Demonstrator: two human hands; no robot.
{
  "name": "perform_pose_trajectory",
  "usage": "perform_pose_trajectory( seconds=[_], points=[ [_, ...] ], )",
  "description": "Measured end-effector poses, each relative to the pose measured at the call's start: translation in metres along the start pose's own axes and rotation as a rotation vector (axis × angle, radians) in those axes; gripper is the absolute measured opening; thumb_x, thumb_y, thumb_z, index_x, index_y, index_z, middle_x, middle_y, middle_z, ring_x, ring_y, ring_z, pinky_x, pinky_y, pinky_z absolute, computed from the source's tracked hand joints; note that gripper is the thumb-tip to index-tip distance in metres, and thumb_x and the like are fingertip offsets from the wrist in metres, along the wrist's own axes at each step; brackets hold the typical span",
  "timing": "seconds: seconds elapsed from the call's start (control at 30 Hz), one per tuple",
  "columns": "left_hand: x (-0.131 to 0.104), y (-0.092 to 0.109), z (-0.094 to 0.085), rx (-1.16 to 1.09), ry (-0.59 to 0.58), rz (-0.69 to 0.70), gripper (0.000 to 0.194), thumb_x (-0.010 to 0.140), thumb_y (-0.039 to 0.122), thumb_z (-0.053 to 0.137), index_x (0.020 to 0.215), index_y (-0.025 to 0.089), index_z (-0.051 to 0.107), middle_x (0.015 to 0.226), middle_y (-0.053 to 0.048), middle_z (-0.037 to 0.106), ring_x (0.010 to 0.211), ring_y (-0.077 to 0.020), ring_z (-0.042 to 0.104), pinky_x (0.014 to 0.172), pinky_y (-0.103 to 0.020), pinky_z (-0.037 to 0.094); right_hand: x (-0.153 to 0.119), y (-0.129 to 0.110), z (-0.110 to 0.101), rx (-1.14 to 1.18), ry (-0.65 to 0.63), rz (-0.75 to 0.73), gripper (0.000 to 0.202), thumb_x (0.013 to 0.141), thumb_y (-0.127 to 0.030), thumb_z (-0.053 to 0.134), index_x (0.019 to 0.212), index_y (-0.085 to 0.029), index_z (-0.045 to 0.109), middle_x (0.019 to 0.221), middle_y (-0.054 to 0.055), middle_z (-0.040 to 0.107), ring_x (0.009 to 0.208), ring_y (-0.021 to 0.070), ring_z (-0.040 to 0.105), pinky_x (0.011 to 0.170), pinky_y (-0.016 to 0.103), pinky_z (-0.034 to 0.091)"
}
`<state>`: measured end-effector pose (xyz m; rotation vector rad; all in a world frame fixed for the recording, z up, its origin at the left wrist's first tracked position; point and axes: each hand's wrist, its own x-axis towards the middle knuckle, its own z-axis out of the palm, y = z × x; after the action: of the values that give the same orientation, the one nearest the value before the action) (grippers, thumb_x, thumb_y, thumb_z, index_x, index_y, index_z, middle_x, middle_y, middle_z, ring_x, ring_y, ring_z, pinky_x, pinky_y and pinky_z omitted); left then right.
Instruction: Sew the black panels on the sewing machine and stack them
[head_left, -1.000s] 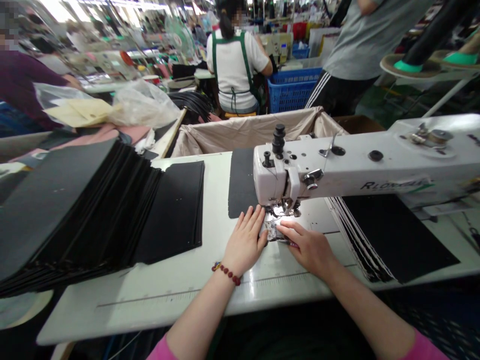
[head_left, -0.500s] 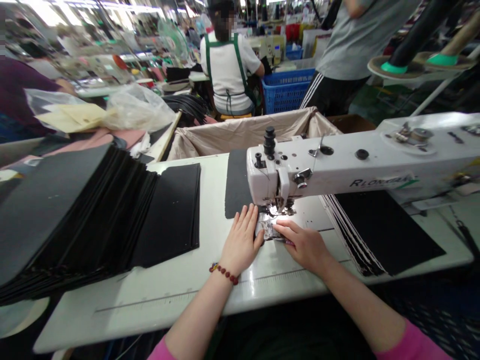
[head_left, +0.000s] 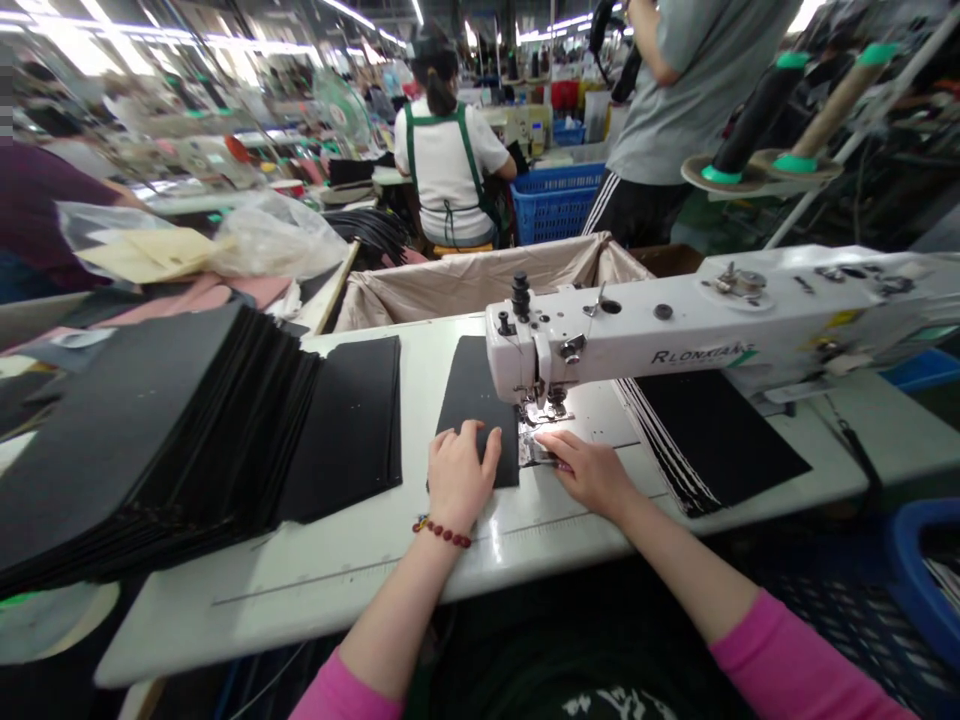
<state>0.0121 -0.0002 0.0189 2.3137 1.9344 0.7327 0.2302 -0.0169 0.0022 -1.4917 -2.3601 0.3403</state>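
Note:
My left hand (head_left: 460, 472), a beaded bracelet at its wrist, rests on a black fabric-like panel (head_left: 474, 385) with its fingers apart and slightly bent. The panel lies flat left of the needle area, its right edge beside the metal needle plate (head_left: 531, 450). My right hand (head_left: 592, 474) is at the plate's right side, index finger stretched over it and the other fingers curled under. A small purplish bit shows beneath those fingers; I cannot make out what it is. Above both hands is the head of a white sewing machine (head_left: 517, 355), its lamp lighting the needle.
On the left stands a tall stack of black panels (head_left: 150, 400), with a lower pile (head_left: 345, 420) beside it. More panels with pale edges (head_left: 712, 440) lie under the machine arm. A cloth-lined bin (head_left: 450, 285) is behind the table (head_left: 300, 610). Co-workers are beyond.
The black panel has come toward me along the left of the needle plate. My left hand has shifted slightly left, its fingers now more bent and spread. The camera view has turned right.

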Motion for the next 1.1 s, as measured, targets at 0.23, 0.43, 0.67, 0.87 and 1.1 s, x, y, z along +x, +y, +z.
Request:
perform_pose_trajectory(
  seconds=[0.23,0.43,0.67,0.87,1.1],
  points=[
    [-0.064,0.007,-0.007,0.087,-0.178,0.155,0.093,0.08,0.065,0.056,0.147,0.007,0.029,0.153,-0.024,0.029,0.142,-0.0389,0.025,0.112,-0.058,0.027,-0.002,-0.001,-0.004,-0.035,0.013,-0.002,0.05,0.09,-0.02,0.05,0.139,-0.029,0.045,0.135,0.003,0.056,0.108,0.0206,0.062,0.083,0.03,0.051],
    [-0.161,-0.023,-0.06,0.168,-0.383,0.219,0.088,0.076,0.015,0.052,0.154,0.02,0.012,0.16,-0.01,0.017,0.146,-0.0322,0.018,0.113,-0.055,0.031,-0.01,-0.007,-0.014,0.051,-0.015,-0.058,0.05,0.089,-0.017,0.049,0.137,-0.029,0.047,0.139,0.001,0.054,0.113,0.0192,0.06,0.087,0.03,0.049],
    [-0.178,-0.055,-0.075,0.084,-0.483,0.265,0.088,0.078,-0.004,0.029,0.154,0.032,0.004,0.156,-0.003,0.03,0.143,-0.0219,0.028,0.115,-0.051,0.031,-0.039,-0.012,-0.015,0.114,-0.159,-0.103,0.049,0.089,-0.023,0.05,0.137,-0.035,0.049,0.139,-0.004,0.055,0.117,0.0187,0.059,0.092,0.033,0.049],
    [-0.144,-0.03,-0.05,0.12,-0.384,0.233,0.078,0.085,0.005,0.038,0.154,0.026,0.008,0.159,-0.007,0.021,0.146,-0.0272,0.019,0.115,-0.055,0.027,-0.058,0.0,-0.034,0.167,0.051,0.002,0.049,0.088,-0.016,0.048,0.135,-0.031,0.051,0.14,-0.001,0.055,0.119,0.0178,0.057,0.093,0.031,0.049],
    [-0.128,0.01,-0.033,-0.021,-0.271,0.266,0.063,0.091,0.031,0.055,0.147,0.022,0.028,0.155,-0.011,0.03,0.144,-0.0299,0.026,0.117,-0.053,0.025,-0.116,0.011,-0.044,0.246,0.174,0.313,0.023,0.095,-0.035,0.045,0.105,-0.025,0.064,0.088,0.0,0.071,0.076,0.0173,0.066,0.068,0.028,0.049]
  ],
)
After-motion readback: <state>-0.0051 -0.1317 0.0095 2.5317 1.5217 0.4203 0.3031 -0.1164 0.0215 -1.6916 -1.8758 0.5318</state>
